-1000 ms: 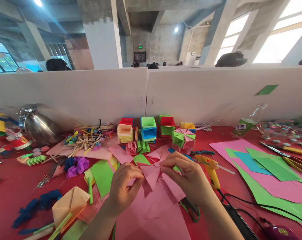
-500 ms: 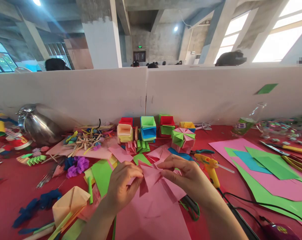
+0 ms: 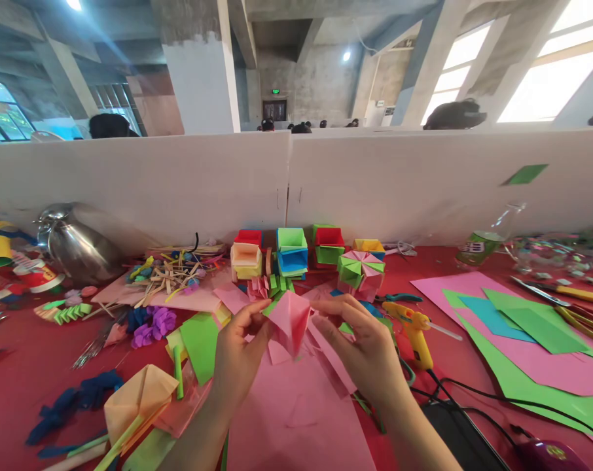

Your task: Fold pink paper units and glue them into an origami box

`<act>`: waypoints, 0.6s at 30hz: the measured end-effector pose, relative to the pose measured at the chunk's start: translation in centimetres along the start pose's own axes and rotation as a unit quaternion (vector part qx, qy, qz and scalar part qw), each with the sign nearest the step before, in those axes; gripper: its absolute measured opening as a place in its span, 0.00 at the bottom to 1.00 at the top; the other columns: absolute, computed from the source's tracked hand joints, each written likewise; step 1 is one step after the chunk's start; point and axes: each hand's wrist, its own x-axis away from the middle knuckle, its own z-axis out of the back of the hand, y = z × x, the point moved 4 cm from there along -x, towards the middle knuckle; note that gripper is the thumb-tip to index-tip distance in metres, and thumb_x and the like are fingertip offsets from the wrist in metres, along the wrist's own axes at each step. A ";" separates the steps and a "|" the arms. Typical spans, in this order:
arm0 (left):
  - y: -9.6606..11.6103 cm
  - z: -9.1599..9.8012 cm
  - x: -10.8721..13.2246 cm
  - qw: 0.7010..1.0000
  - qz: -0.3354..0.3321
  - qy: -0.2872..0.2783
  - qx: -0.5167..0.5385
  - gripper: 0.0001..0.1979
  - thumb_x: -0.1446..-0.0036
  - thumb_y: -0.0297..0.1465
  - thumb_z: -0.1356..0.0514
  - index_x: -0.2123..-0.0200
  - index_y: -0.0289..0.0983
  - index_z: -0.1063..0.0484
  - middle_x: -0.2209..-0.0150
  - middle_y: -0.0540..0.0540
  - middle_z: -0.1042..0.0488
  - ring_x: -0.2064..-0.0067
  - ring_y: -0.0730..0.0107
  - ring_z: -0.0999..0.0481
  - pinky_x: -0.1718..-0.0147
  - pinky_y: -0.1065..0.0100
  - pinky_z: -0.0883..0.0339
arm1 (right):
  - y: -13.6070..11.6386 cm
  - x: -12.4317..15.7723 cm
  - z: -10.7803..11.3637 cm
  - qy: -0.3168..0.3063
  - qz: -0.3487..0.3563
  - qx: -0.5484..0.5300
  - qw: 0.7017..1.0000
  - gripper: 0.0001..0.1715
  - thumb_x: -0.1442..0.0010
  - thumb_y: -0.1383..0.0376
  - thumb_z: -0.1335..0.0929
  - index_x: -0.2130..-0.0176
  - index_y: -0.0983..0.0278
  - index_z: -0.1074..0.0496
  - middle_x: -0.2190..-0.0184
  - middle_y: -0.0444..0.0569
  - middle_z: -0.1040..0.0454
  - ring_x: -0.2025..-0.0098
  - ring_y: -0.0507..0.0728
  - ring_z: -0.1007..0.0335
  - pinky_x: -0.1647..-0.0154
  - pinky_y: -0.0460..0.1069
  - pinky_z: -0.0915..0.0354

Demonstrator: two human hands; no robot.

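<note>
Between my two hands is a folded piece of pink paper (image 3: pixel 290 320), raised over the work area with a crease running down its middle. My left hand (image 3: pixel 242 350) pinches its left corner between thumb and fingers. At its right edge, my right hand (image 3: pixel 358 340) has thumb and fingertips closed on the paper. Below lies a large pink sheet (image 3: pixel 296 425) on the red table, with other pink pieces partly hidden behind my hands. Ahead stand small folded paper boxes (image 3: pixel 291 252) in green, blue, red and peach.
A yellow glue gun (image 3: pixel 417 333) with its cable lies to the right, beside stacked coloured sheets (image 3: pixel 537 366). A steel jug (image 3: pixel 78 242) leans at the left. Scissors (image 3: pixel 542 291), a glass bottle (image 3: pixel 487 239) and a white partition (image 3: pixel 399 183) are farther out.
The folded pink paper has been lifted and opened into a pointed shape with its crease facing me. My hands have moved slightly apart and up.
</note>
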 end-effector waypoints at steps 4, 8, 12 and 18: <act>-1.0 -0.8 0.3 0.990 0.057 0.027 0.125 0.14 0.52 0.29 0.38 0.60 0.36 0.30 0.78 0.54 0.30 0.75 0.75 0.28 0.74 0.74 0.35 | -1.1 0.9 -2.0 -0.002 0.079 0.070 0.994 0.14 0.45 0.65 0.32 0.57 0.64 0.31 0.64 0.51 0.29 0.61 0.58 0.34 0.62 0.51 0.36; -1.1 -1.4 0.8 0.980 0.080 0.059 0.175 0.15 0.54 0.29 0.36 0.61 0.37 0.31 0.77 0.55 0.32 0.75 0.76 0.29 0.75 0.75 0.37 | -1.5 1.2 -2.7 0.050 0.112 0.139 0.983 0.16 0.45 0.70 0.34 0.55 0.64 0.32 0.64 0.52 0.28 0.62 0.58 0.34 0.61 0.53 0.37; -1.5 -1.4 0.6 0.958 0.131 0.070 0.246 0.18 0.55 0.32 0.35 0.59 0.35 0.32 0.78 0.54 0.33 0.76 0.77 0.32 0.74 0.74 0.38 | -2.4 1.8 -3.0 0.052 0.228 0.200 0.952 0.11 0.45 0.71 0.33 0.62 0.58 0.28 0.62 0.48 0.27 0.58 0.58 0.35 0.57 0.52 0.39; -2.2 -1.6 1.0 0.935 0.217 0.098 0.264 0.18 0.57 0.35 0.34 0.61 0.36 0.31 0.76 0.54 0.32 0.76 0.80 0.36 0.77 0.77 0.43 | -0.9 2.3 -4.9 0.075 0.230 0.327 0.913 0.12 0.43 0.70 0.35 0.59 0.59 0.27 0.52 0.51 0.30 0.47 0.62 0.41 0.49 0.56 0.43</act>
